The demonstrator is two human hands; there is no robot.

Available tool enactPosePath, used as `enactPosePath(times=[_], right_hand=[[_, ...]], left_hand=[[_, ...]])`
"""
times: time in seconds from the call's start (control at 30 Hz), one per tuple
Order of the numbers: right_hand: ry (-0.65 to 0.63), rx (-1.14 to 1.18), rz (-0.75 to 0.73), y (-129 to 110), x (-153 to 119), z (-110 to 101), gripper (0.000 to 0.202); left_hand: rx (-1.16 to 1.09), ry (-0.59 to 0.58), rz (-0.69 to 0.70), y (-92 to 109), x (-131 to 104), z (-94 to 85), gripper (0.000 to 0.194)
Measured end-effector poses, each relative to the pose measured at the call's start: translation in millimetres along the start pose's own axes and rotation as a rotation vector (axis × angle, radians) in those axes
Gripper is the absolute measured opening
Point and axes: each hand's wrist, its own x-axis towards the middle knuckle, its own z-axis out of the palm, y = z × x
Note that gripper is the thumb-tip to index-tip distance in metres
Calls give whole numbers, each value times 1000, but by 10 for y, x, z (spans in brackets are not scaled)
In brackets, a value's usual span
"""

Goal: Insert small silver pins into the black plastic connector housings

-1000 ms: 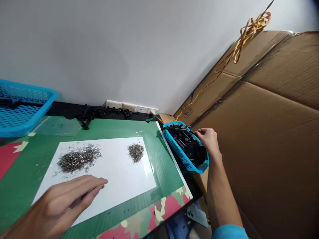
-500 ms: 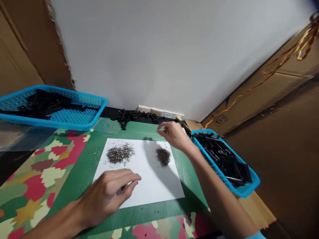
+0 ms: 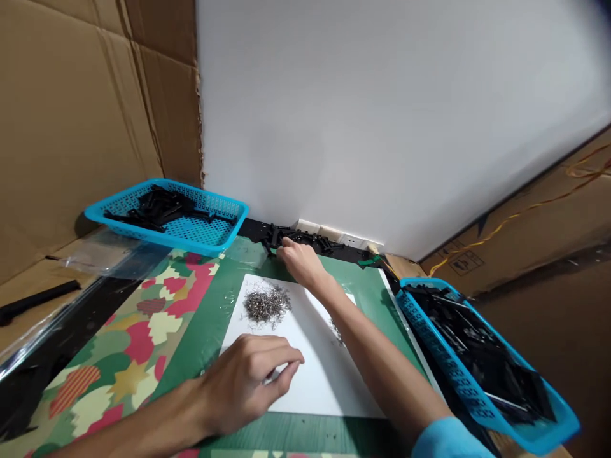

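Observation:
My left hand (image 3: 252, 378) hovers over the near left part of a white sheet (image 3: 305, 381). Its thumb and forefinger are closed in a pinch; anything between them is too small or hidden to make out. At the far edge of the table, my right hand (image 3: 301, 262) has its fingertips among small black plastic parts (image 3: 322, 242). Its fingers are bent and drawn together, and the tips are partly hidden. A pile of tiny metal pieces (image 3: 266, 304) lies on the sheet, while a second pile (image 3: 335, 331) is mostly covered by my right forearm.
A blue basket (image 3: 205, 248) with black parts stands at the back left. Another blue basket (image 3: 449, 362), full of black parts, is at the right. Cardboard (image 3: 86, 95) and a white wall (image 3: 358, 114) enclose the table. Yellow-brown wires (image 3: 515, 213) run along the right.
My right hand has moved away from above the right metal pile, left and farther back, to the black parts. My left hand keeps its pinch. The camera view has shifted left.

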Motion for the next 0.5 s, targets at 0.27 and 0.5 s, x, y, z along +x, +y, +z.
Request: enactPosePath(times=[0.27,0.5], right_hand=[[163,281,147,-40,-740,-385,33],[140,1386,424,-468,-1376,-304,32]], left_hand=[[-179,214,-308,22,41,-75,28],[-319,313,-479,19,83,-75,44]])
